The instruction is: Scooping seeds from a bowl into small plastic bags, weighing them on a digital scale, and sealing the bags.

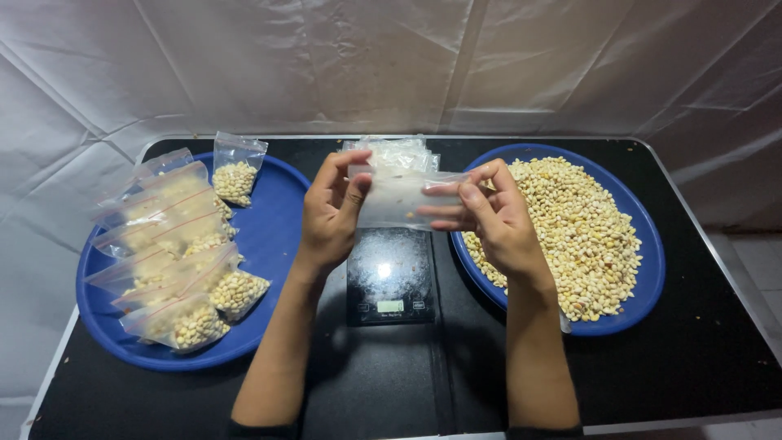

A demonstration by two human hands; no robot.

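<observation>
Both hands raised over small black scale (390,275), left hand (330,213) and right hand (493,218) each pinching an end of empty clear bag (399,198), filled-bag tray (269,236) just outside left, bean tray (643,236) under right wrist, bare tabletop (692,358) toward near edge.

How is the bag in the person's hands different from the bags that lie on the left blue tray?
The bag in the hands looks empty and flat; the bags on the left tray each hold pale beans. The left hand and right hand hold it up above the small black scale; the filled bags lie in a leaning row on the left blue tray. Both kinds are small, clear plastic bags.
</observation>
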